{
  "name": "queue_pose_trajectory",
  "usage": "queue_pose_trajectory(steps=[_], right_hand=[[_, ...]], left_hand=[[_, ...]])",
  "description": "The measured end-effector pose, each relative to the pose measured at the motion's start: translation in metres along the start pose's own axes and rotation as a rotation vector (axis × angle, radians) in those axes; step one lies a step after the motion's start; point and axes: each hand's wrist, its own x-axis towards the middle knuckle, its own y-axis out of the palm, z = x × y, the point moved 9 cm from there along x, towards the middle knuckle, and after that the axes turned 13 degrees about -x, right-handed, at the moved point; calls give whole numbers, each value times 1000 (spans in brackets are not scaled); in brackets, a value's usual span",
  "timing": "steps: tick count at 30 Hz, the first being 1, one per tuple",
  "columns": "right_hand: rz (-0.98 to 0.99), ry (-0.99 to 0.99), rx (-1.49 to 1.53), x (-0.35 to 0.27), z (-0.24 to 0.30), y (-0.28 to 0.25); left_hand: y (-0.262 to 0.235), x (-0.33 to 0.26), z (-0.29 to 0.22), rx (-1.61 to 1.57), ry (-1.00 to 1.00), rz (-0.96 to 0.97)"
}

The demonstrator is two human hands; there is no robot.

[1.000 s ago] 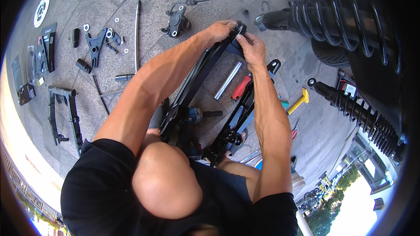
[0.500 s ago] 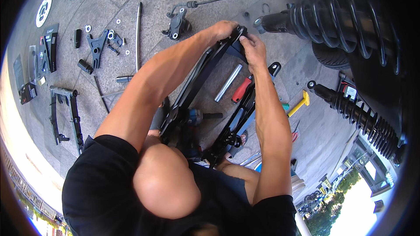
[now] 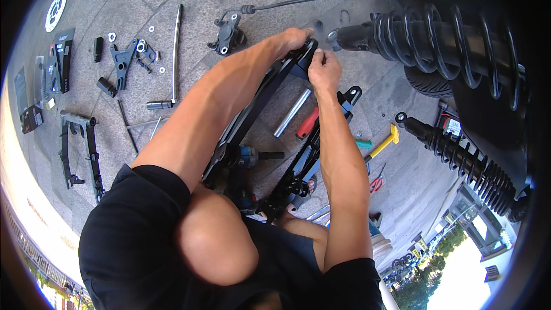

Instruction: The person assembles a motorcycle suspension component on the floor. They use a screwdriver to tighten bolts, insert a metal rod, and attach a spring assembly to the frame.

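Note:
A black motorcycle swingarm (image 3: 244, 112) stretches away from me between my legs, its two long arms pointing to the far side. My left hand (image 3: 294, 40) is closed round the far end of its left arm, the fingertips mostly hidden behind the metal. Right beside that same end, my right hand (image 3: 325, 72) is curled closed with its thumb at the arm's inner edge; anything between its fingers is hidden. The swingarm's right arm (image 3: 351, 96) ends in a slotted tip beyond my right forearm. Between the arms lie a silver tube (image 3: 293, 113) and a red-handled tool (image 3: 308, 124).
A black brake caliper (image 3: 228, 35) with its hose lies at the far side. Coil-spring shock absorbers (image 3: 427, 43) hang at the right. A yellow-headed hammer (image 3: 385, 141) rests on the paving. Brackets (image 3: 122, 62), sockets and a long axle rod (image 3: 177, 51) are spread at the left.
The view has shifted slightly, moving most things a little left. My right hand has curled tighter and dropped slightly along the arm's end. My left hand stays at the swingarm's tip.

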Motion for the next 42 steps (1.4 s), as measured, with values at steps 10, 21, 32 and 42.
queue_pose_trajectory(steps=[10, 21, 32, 42], right_hand=[[-96, -106, -27, -7, 24, -9], [6, 32, 35, 1, 9, -1], [239, 266, -111, 16, 14, 36], [137, 198, -43, 16, 28, 33]], left_hand=[[3, -12, -11, 14, 30, -16], [1, -7, -9, 49, 20, -8], [-15, -28, 21, -20, -47, 137], [-13, -26, 33, -155, -115, 276]])
